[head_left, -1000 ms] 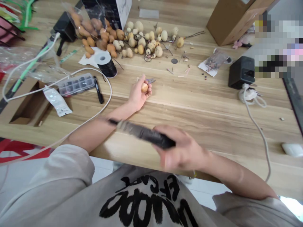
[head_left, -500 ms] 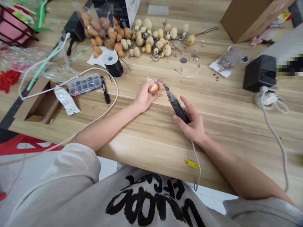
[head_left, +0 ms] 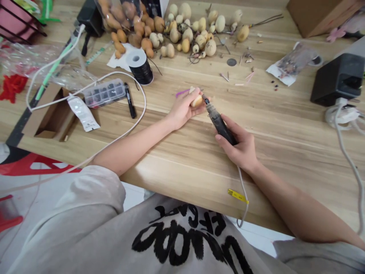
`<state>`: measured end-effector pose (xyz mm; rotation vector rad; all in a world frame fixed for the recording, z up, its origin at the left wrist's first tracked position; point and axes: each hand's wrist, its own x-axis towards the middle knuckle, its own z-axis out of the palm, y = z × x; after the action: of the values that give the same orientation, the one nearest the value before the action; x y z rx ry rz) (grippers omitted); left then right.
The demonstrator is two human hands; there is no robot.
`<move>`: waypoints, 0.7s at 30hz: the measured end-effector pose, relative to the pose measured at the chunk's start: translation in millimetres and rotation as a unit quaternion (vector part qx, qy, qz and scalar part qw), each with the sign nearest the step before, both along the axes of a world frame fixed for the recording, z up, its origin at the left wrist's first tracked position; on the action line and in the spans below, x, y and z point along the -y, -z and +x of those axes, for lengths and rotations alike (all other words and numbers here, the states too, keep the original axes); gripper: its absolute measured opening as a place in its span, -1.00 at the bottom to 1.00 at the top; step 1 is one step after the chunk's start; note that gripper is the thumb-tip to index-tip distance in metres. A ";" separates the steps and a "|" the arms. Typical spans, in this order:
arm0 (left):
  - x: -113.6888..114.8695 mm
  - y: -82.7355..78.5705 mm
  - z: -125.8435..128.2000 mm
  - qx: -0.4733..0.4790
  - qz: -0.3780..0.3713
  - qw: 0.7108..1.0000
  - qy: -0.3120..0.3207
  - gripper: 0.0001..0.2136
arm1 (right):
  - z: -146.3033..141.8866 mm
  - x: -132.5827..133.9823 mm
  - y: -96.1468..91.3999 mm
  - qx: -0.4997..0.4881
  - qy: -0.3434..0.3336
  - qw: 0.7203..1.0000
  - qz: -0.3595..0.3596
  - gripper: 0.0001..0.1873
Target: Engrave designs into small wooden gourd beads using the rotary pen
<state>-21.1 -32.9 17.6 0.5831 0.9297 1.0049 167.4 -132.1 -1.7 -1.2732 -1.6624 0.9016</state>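
Over the middle of the table, my left hand (head_left: 182,110) is closed around a small pale gourd (head_left: 197,101), its fingers hiding part of it. My right hand (head_left: 241,146) wraps round a black rotary tool (head_left: 221,127), which has a grey cord trailing down past the table edge. The tool's tip points up and left and is right by the gourd; I cannot tell whether they touch. A thin purple strip (head_left: 182,93) shows just behind my left fingers.
At the back lies a heap of small gourds (head_left: 188,36). Left are a spool of black cord (head_left: 139,68), a compartment box (head_left: 105,93), a black marker (head_left: 130,101) and an open cardboard box (head_left: 53,114). A black power adapter (head_left: 338,80) and a plastic bag (head_left: 295,62) stand right.
The tool's tip and the gourd have come together, where a small gap showed before. My left hand has turned a little, and the view has shifted slightly.
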 end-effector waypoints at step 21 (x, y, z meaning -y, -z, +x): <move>-0.5 -1.5 1.6 -0.004 -0.012 1.000 -0.007 -0.72 | 1.9 -1.1 1.5 0.019 0.002 1.000 0.018 -0.39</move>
<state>-19.5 -32.4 19.1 0.5621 0.9515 1.0030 169.3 -131.0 -3.2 -1.2758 -1.6990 0.8452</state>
